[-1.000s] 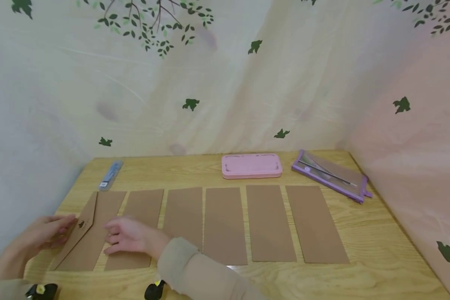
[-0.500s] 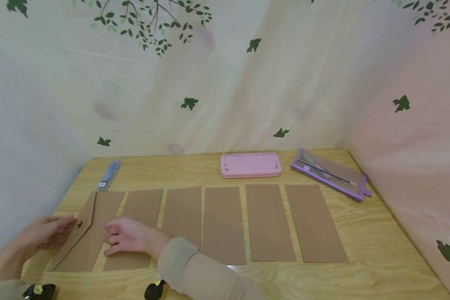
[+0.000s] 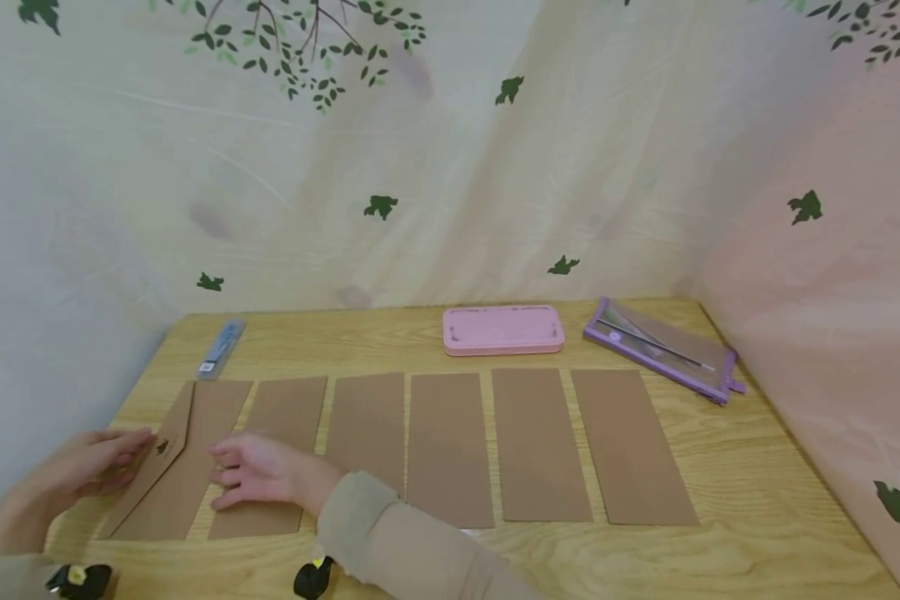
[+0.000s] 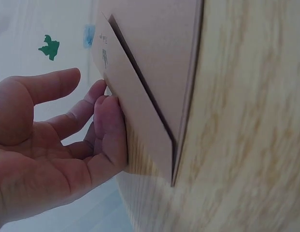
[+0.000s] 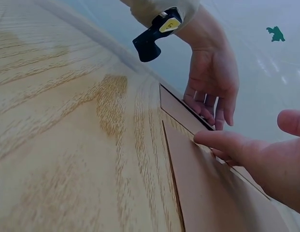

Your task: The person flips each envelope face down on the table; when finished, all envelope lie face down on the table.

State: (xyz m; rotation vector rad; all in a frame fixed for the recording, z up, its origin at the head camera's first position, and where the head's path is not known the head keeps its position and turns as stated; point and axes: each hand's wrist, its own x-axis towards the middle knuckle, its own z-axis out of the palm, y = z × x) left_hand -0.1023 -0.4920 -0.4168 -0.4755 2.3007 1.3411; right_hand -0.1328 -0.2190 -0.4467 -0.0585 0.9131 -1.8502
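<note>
A brown kraft envelope [image 3: 213, 450] lies at the left end of a row, its pointed flap [image 3: 161, 454] with a small dark print on the left side. My left hand [image 3: 93, 467] is at its outer edge; in the left wrist view the loosely bent fingertips [image 4: 110, 113] touch that edge and the thumb stands apart. My right hand [image 3: 258, 475] is at the gap between this envelope and the brown rectangle [image 3: 288, 408] beside it, fingers loosely bent, nothing seen held. Whether it touches either one cannot be told. The right forearm hides part of the neighbouring rectangles.
Several more flat brown rectangles [image 3: 450, 450] continue the row rightwards on the wooden table [image 3: 750, 500]. Behind them lie a slim blue package [image 3: 221, 350], a pink case [image 3: 502, 329] and a purple-edged clear zip pouch [image 3: 663, 350] containing thin items. A patterned cloth [image 3: 450, 167] stands behind the table.
</note>
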